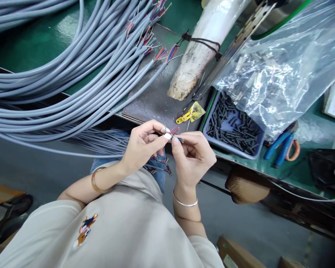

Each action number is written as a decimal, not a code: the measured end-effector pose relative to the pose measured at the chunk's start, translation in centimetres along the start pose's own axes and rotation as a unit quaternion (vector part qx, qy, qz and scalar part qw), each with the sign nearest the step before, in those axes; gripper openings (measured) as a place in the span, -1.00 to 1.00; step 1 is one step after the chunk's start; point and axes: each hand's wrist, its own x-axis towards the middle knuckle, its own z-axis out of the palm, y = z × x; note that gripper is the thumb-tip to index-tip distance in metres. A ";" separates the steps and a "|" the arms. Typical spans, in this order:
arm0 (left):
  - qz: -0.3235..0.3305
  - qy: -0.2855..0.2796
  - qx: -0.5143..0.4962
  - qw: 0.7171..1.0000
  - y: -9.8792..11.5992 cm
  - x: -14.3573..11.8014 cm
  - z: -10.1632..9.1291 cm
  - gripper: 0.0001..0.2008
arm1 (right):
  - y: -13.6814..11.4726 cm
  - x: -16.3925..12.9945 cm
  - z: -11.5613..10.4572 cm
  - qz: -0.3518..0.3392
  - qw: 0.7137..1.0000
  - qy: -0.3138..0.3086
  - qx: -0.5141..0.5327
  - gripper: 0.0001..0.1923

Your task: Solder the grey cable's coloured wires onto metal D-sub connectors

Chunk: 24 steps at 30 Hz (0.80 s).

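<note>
In front of my body, just off the bench edge, both hands meet at the stripped end of a grey cable. My left hand (145,143) pinches it between thumb and forefinger, where a small white piece (168,136) shows at the fingertips. Thin red wires (174,130) fan out past them. My right hand (194,154) pinches some dark and blue-green wires (179,139) from the same end. More grey cables (106,104) curve in from the left, their coloured wire ends bare on the bench. Below my hands, wires with small black connectors (167,169) hang by my lap.
A blue-purple bin (258,149) of short black tubes stands on the right, partly under a clear plastic bag (281,67). Beside it lie blue-handled pliers (281,147). A yellow cutter (185,114) and a wrapped white roll (203,44) rest on the dark board (153,93).
</note>
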 end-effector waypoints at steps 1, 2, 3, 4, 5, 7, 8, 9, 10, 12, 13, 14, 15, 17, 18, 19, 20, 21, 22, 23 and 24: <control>0.009 0.001 -0.002 1.000 -0.1 0.0 0.0 -0.69 | 0.0 0.0 0.0 -0.004 1.000 0.001 -0.003 -0.93; 0.017 0.002 -0.006 1.000 -0.1 0.1 0.1 -0.69 | 0.0 0.0 0.0 -0.003 1.000 0.000 0.000 -0.93; 0.023 0.001 -0.010 1.000 -0.1 0.1 0.1 -0.69 | 0.0 0.0 0.0 0.006 1.000 -0.003 0.012 -0.93; 0.026 0.000 -0.013 1.000 -0.1 0.2 0.1 -0.70 | 0.0 0.0 0.0 0.022 0.999 -0.008 0.032 -0.92; 0.026 -0.001 -0.014 1.000 -0.1 0.2 0.1 -0.71 | 0.0 0.1 0.0 0.046 0.997 -0.016 0.057 -0.92; 0.020 -0.002 -0.009 1.000 -0.1 0.2 0.1 -0.74 | 0.0 0.2 -0.1 0.098 0.989 -0.033 0.104 -0.89; 0.019 -0.002 -0.004 1.000 -0.1 0.2 0.1 -0.75 | 0.0 0.3 -0.1 0.120 0.985 -0.039 0.118 -0.88; 0.019 -0.001 0.000 1.000 -0.1 0.1 0.1 -0.76 | 0.0 0.4 -0.2 0.137 0.982 -0.043 0.126 -0.88; 0.021 -0.001 0.004 1.000 0.0 0.1 0.1 -0.75 | 0.0 0.4 -0.2 0.149 0.979 -0.046 0.129 -0.88; 0.024 -0.006 0.011 1.000 0.0 0.1 0.1 -0.73 | 0.1 0.5 -0.4 0.153 0.979 -0.041 0.126 -0.89; 0.026 -0.010 0.013 1.000 0.1 0.2 0.1 -0.71 | 0.2 0.5 -0.4 0.147 0.981 -0.037 0.119 -0.89; 0.026 -0.015 0.015 0.999 0.1 0.2 0.1 -0.69 | 0.2 0.4 -0.5 0.138 0.984 -0.034 0.110 -0.90; 0.026 -0.022 0.014 0.999 0.2 0.3 0.1 -0.67 | 0.2 0.4 -0.6 0.129 0.986 -0.033 0.098 -0.90; 0.027 -0.033 0.013 0.999 0.3 0.3 0.1 -0.67 | 0.3 0.4 -0.9 0.115 0.990 -0.035 0.076 -0.90; 0.027 -0.038 0.014 0.999 0.3 0.4 0.1 -0.68 | 0.3 0.4 -1.0 0.112 0.991 -0.037 0.069 -0.90; 0.026 -0.041 0.016 0.999 0.3 0.4 0.1 -0.69 | 0.3 0.4 -1.2 0.113 0.991 -0.041 0.065 -0.91; 0.026 -0.044 0.020 0.999 0.4 0.3 0.1 -0.71 | 0.4 0.4 -1.3 0.117 0.990 -0.044 0.066 -0.92; 0.027 -0.046 0.025 0.998 0.4 0.2 0.2 -0.73 | 0.4 0.5 -1.3 0.124 0.988 -0.047 0.072 -0.92; 0.028 -0.047 0.030 0.998 0.4 0.1 0.2 -0.75 | 0.4 0.6 -1.4 0.134 0.986 -0.051 0.085 -0.93; 0.029 -0.047 0.035 0.998 0.4 0.0 0.2 -0.77 | 0.4 0.6 -1.3 0.144 0.983 -0.054 0.101 -0.94; 0.031 -0.044 0.040 0.998 0.4 -0.1 0.2 -0.77 | 0.4 0.6 -1.3 0.154 0.979 -0.057 0.119 -0.93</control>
